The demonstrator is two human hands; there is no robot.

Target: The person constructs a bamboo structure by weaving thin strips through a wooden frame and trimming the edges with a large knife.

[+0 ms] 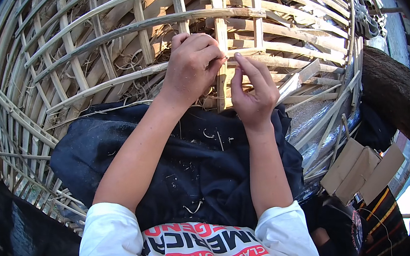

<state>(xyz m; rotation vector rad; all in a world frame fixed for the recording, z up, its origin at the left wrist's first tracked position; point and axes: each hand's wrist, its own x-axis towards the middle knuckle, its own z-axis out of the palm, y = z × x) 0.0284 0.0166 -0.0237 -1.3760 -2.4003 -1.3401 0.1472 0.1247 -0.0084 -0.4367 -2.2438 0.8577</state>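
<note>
A large open cage-like frame of bamboo slats [106,48] fills the upper part of the view. My left hand [192,64] is curled at a crossing of a vertical slat [223,76] and a horizontal slat, fingertips pinched on a thin strip or tie there. My right hand [253,90] sits just right of it, index finger stretched up along the same vertical slat, pressing at the joint. A dark cloth [193,154] covers my lap under both forearms, dotted with small shavings.
Loose bamboo strips [312,101] lie slanting at the right of the frame. Cardboard pieces [359,167] sit at the lower right beside a dark curved object [391,88]. Curled fibre scraps litter the frame's inside.
</note>
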